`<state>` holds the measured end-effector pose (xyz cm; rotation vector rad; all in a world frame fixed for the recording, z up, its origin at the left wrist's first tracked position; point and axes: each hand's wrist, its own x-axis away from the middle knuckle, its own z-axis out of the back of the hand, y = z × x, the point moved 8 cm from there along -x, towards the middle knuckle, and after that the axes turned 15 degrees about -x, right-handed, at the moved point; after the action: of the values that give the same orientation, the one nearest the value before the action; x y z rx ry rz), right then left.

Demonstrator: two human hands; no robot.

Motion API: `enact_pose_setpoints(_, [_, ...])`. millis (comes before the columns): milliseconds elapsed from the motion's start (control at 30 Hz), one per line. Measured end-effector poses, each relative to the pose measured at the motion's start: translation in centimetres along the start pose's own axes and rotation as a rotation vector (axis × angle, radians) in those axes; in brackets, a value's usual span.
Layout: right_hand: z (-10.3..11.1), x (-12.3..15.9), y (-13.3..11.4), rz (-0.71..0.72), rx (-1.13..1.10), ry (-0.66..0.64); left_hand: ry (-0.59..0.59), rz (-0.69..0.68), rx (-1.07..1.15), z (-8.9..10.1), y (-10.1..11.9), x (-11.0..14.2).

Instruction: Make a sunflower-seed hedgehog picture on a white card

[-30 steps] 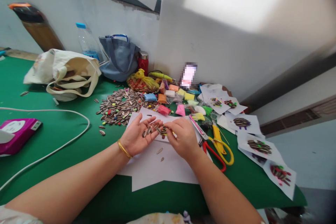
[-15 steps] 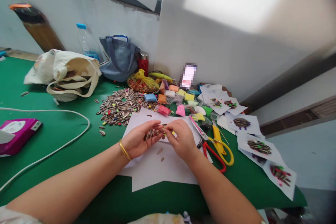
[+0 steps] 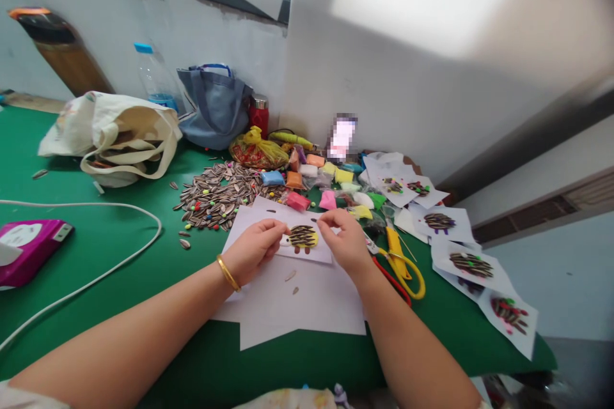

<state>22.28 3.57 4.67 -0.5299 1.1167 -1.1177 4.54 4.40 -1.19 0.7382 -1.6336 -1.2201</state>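
Between my hands lies a small white sheet with a hedgehog picture (image 3: 303, 237), its yellow body covered in rows of sunflower seeds, with brown feet below. My left hand (image 3: 259, 246), wearing a gold bangle (image 3: 228, 273), is curled closed beside the hedgehog's head. The sunflower seeds it held in the palm half a second ago are hidden by its fingers. At the sheet's right side my right hand (image 3: 346, 241) pinches a dark sunflower seed (image 3: 314, 220) between thumb and fingertip. Two loose seeds (image 3: 290, 275) lie on the white paper (image 3: 307, 307) underneath.
A pile of sunflower seeds (image 3: 220, 195) with coloured beads lies back left. Behind the paper are coloured clay packets (image 3: 328, 199). Scissors (image 3: 407, 275) and a yellow cutter (image 3: 396, 252) lie right, near finished hedgehog sheets (image 3: 472, 266). Bags (image 3: 213, 105) and a white cable (image 3: 129, 252) are left.
My left hand has turned from palm up with seeds to curled closed. My right hand has drawn away to the right with a seed, uncovering the hedgehog picture.
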Motion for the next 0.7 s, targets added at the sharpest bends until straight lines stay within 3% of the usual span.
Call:
enact_pose_setpoints(100, [0.8, -0.5, 2.4, -0.107, 0.096, -0.037, 0.061, 0.026, 0.038, 0.8, -0.3, -0.4])
enact_pose_setpoints(267, [0.3, -0.4, 4.6, -0.256, 0.243, -0.164, 0.070, 0.062, 0.109, 1.2, -0.7, -0.7])
enact_pose_setpoints(433, [-0.3, -0.1, 5.2, -0.336, 0.256, -0.183, 0.056, 0.072, 0.088, 1.1, -0.8, -0.7])
enact_pose_setpoints(700, [-1.0, -0.1, 5.4, -0.351, 0.250, -0.207, 0.054, 0.069, 0.074, 1.1, -1.0, -0.9])
